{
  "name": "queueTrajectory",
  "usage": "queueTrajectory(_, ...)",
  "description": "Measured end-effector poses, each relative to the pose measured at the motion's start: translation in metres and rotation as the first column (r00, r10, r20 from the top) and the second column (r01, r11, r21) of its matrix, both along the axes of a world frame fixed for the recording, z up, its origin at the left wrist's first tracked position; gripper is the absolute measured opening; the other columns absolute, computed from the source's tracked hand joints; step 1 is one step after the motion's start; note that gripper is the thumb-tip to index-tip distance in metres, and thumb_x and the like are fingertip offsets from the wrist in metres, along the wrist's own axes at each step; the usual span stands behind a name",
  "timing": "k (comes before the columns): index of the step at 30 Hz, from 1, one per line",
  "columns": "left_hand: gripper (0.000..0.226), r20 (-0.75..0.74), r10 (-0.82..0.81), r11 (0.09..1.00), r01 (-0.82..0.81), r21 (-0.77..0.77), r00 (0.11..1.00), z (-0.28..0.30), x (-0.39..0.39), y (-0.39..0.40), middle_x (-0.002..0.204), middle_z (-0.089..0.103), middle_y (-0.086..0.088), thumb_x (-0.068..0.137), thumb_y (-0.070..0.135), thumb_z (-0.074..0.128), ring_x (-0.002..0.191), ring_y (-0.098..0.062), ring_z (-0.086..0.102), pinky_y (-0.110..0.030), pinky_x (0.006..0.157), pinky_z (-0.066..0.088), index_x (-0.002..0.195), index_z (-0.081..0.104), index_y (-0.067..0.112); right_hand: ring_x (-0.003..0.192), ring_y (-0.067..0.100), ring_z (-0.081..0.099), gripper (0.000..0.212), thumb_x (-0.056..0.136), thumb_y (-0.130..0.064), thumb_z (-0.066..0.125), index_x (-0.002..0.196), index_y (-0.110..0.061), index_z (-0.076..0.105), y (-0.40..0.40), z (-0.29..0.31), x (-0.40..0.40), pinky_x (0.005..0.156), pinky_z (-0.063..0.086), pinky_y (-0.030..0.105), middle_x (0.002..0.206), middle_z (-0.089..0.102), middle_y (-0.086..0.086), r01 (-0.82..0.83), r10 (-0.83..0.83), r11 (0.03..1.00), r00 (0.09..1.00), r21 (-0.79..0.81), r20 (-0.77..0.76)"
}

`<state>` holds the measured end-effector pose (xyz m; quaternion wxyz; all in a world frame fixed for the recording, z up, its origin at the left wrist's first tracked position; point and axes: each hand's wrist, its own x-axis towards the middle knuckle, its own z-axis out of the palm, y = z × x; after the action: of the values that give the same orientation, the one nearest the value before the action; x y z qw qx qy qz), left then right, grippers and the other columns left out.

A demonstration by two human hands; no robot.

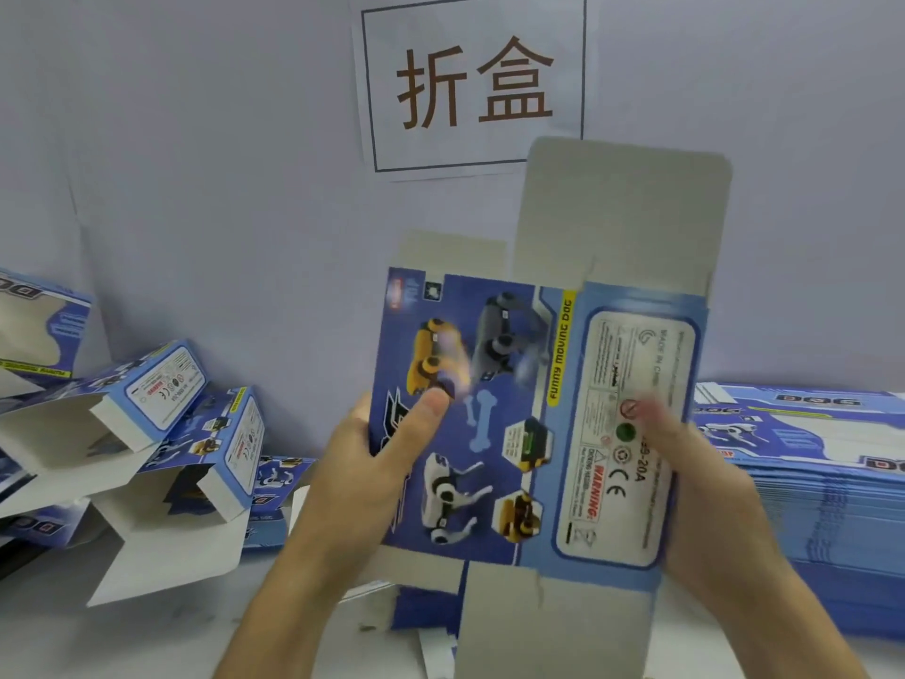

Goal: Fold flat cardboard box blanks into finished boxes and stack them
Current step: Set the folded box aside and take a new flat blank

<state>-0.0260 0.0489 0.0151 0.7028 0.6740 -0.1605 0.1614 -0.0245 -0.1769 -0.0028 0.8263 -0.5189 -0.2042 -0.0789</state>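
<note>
Upright before the wall, a flat box blank point(529, 414) is being held between both hands: the left hand point(377, 463) is pinching its left edge, the right hand point(705, 482) is gripping its right edge, long axis vertical, grey flaps pointing up and down.

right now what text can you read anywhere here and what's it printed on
"折盒": paper sign on the wall.
"FUNNY MOVING DOG": yellow strip on the box blank, held by the left hand and right hand.
"WARNING", "CE", "-20A": white label panel of that blank; its fine print is too small to read.
"DOG": flat blanks stack at right.
Print on the folded boxes at left is too blurred.
</note>
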Motion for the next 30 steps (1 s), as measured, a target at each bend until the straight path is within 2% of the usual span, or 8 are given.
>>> queueTrajectory(4, 0.027, -0.040, -0.121, 0.989, 0.117, -0.086, 0.992, -0.015, -0.005, 0.005, 0.085, 0.079, 0.000, 0.053, 0.066, 0.080, 0.074, -0.020, 0.077, -0.025, 0.054, 0.058, 0.071, 0.072, 0.047, 0.101, 0.029, 0.074, 0.077, 0.037, -0.080, 0.083, 0.104, -0.042, 0.077, 0.006, 0.006, -0.005, 0.070, 0.062, 0.044, 0.115, 0.075, 0.004, -0.036, 0.033, 0.999, 0.994, 0.026, 0.102)
queueTrajectory(9, 0.128, -0.015, -0.278, 0.961, 0.278, 0.015, 0.961, -0.016, 0.005, -0.023, 0.112, 0.073, 0.004, 0.038, 0.090, 0.068, 0.077, 0.008, 0.071, -0.007, 0.064, 0.051, 0.142, 0.051, 0.018, 0.094, 0.022, 0.076, 0.037, 0.089, -0.058, 0.054, 0.097, -0.033, 0.081, 0.033, 0.007, -0.005, 0.068, 0.061, 0.028, 0.103, 0.078, 0.006, -0.156, 0.155, 0.987, 0.988, 0.037, 0.022)
queueTrajectory(12, 0.079, -0.005, -0.243, 0.966, 0.242, -0.094, 0.970, -0.022, 0.013, -0.046, 0.106, 0.076, 0.009, 0.072, 0.067, 0.071, 0.088, -0.008, 0.075, -0.016, 0.068, 0.056, 0.139, 0.051, 0.028, 0.086, 0.018, 0.077, 0.053, 0.092, -0.054, 0.032, 0.088, -0.037, 0.082, 0.039, 0.003, 0.001, 0.067, 0.060, 0.025, 0.095, 0.079, 0.003, -0.098, 0.099, 0.993, 0.995, -0.066, 0.010)
queueTrajectory(17, 0.047, 0.085, -0.113, 0.979, 0.125, -0.163, 0.990, -0.027, 0.009, -0.040, 0.098, 0.077, -0.001, 0.065, 0.052, 0.075, 0.084, -0.022, 0.076, -0.027, 0.061, 0.060, 0.109, 0.064, 0.039, 0.118, 0.023, 0.066, 0.073, 0.080, -0.079, 0.053, 0.145, -0.046, 0.042, 0.019, 0.010, -0.003, 0.095, 0.054, 0.050, 0.136, 0.064, 0.001, 0.163, -0.140, 0.981, 0.972, -0.110, 0.189)
queueTrajectory(21, 0.040, 0.102, -0.187, 0.982, 0.190, -0.018, 0.977, -0.029, 0.005, -0.045, 0.106, 0.075, 0.005, 0.078, 0.056, 0.072, 0.093, -0.019, 0.075, -0.032, 0.070, 0.062, 0.113, 0.055, 0.046, 0.138, 0.001, 0.043, 0.086, 0.066, -0.085, 0.062, 0.141, -0.071, 0.022, 0.014, 0.010, 0.001, 0.109, 0.044, 0.044, 0.151, 0.039, -0.029, 0.383, -0.308, 0.893, 0.902, -0.235, 0.302)
queueTrajectory(24, 0.049, 0.118, -0.165, 0.981, 0.174, -0.079, 0.979, -0.021, 0.003, -0.039, 0.098, 0.076, 0.001, 0.078, 0.058, 0.070, 0.089, -0.019, 0.075, -0.030, 0.070, 0.060, 0.118, 0.048, 0.039, 0.119, -0.020, 0.048, 0.073, 0.075, -0.076, 0.059, 0.134, -0.079, 0.015, 0.022, 0.002, 0.005, 0.101, 0.042, 0.025, 0.135, 0.046, -0.041, 0.489, -0.385, 0.798, 0.863, -0.353, 0.327)
queueTrajectory(28, 0.071, 0.200, -0.002, 0.981, 0.040, -0.189, 0.980, -0.012, 0.006, -0.032, 0.103, 0.073, -0.006, 0.077, 0.047, 0.069, 0.074, -0.023, 0.075, -0.028, 0.056, 0.059, 0.138, 0.034, 0.056, 0.104, -0.035, 0.044, 0.071, 0.087, -0.053, 0.059, 0.140, -0.063, 0.014, 0.037, -0.010, 0.010, 0.075, 0.040, -0.006, 0.113, 0.048, -0.058, 0.443, -0.272, 0.824, 0.856, -0.354, 0.439)
queueTrajectory(30, 0.072, 0.257, 0.046, 0.990, -0.008, -0.144, 0.965, -0.014, 0.008, -0.030, 0.094, 0.074, -0.004, 0.078, 0.041, 0.068, 0.068, -0.022, 0.074, -0.026, 0.053, 0.058, 0.141, 0.036, 0.055, 0.109, -0.023, 0.053, 0.071, 0.091, -0.042, 0.062, 0.147, -0.055, 0.020, 0.041, -0.012, 0.009, 0.075, 0.047, 0.000, 0.118, 0.053, -0.050, 0.364, -0.201, 0.873, 0.875, -0.325, 0.440)
